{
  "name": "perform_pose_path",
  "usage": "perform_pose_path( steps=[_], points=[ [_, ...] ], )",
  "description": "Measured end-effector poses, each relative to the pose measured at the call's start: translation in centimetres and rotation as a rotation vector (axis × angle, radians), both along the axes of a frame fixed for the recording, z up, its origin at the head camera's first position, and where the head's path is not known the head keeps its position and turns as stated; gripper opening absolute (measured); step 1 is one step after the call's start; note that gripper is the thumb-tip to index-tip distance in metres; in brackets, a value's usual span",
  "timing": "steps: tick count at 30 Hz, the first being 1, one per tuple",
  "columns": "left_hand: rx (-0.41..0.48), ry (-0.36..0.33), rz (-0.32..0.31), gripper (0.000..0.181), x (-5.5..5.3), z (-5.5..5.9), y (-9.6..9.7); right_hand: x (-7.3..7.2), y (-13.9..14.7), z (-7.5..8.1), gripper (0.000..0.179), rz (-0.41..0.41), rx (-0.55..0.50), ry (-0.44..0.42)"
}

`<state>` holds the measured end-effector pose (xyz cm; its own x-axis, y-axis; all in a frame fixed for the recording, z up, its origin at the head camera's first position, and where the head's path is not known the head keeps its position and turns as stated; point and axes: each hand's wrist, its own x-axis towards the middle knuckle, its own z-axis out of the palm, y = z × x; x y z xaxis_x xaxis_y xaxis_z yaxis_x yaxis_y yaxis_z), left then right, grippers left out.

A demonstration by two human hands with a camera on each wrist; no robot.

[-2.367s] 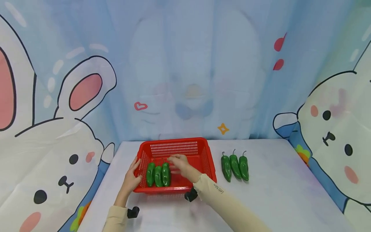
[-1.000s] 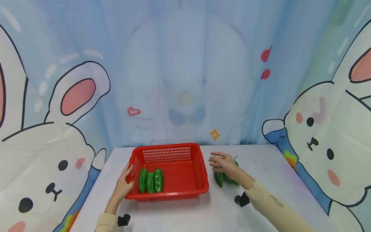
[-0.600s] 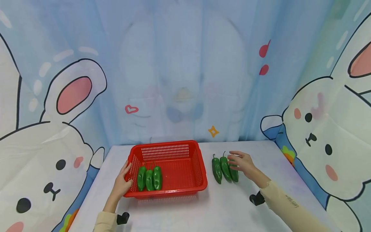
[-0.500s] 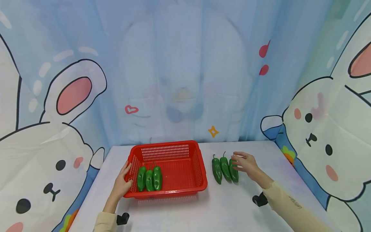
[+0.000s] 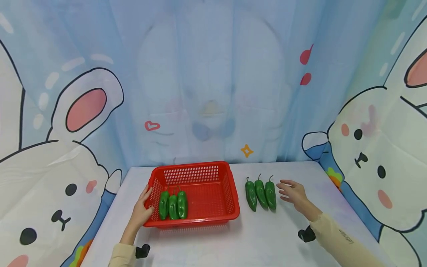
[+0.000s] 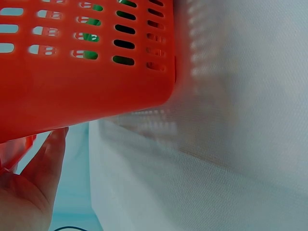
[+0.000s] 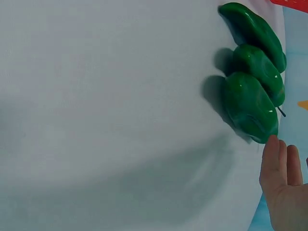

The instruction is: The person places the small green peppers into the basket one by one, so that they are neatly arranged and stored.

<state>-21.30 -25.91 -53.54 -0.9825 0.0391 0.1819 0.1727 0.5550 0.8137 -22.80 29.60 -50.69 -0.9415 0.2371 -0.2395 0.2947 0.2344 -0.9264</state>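
My left hand (image 5: 141, 211) rests at the left rim of a red plastic basket (image 5: 193, 223), its fingers extended along the side and the thumb by the near corner. The left wrist view has the same hand (image 6: 33, 187) beside the slotted basket wall (image 6: 86, 91). Inside, three green chili peppers (image 5: 173, 207) lie side by side at the left. Another three stand in a row right of the basket: a left pepper (image 5: 251, 195), a middle one (image 5: 261, 194) and a right one (image 5: 270, 194). Just right of these hovers my right hand (image 5: 295, 194), fingers extended, holding nothing.
A white table (image 5: 267, 237) carries everything. Behind it hangs a pale blue curtain (image 5: 213, 81) with cartoon rabbits on both sides. Each wrist bears a small black device, the left device (image 5: 142, 251) and the right device (image 5: 306, 234).
My right hand has moved from inside the basket across to the right, past the row of peppers, uncovering them. The left hand stays at the basket rim, and the peppers keep their places.
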Motion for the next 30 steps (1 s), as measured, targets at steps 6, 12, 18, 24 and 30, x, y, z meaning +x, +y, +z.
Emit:
perform_pose_path(
  steps=[6,12,18,24,30],
  points=[
    [0.003,0.001,0.005,0.077,0.0,-0.1,0.0,-0.2,-0.3,-1.2,0.061,-0.03,0.011,-0.023],
    [0.016,-0.002,0.009,0.077,-0.1,0.0,0.0,-0.4,-0.6,-2.8,0.061,-0.059,0.024,-0.043],
    [0.013,-0.004,0.006,0.077,-0.1,0.0,0.0,-1.0,-1.0,-4.0,0.064,-0.064,0.005,-0.058],
    [0.016,0.009,0.01,0.078,-0.3,0.0,-0.1,-1.4,-1.4,-4.6,0.069,-0.042,0.004,-0.052],
    [0.026,0.009,0.01,0.078,-0.3,-0.2,-0.2,-1.7,-1.9,-4.8,0.078,-0.035,0.034,-0.042]
  ],
)
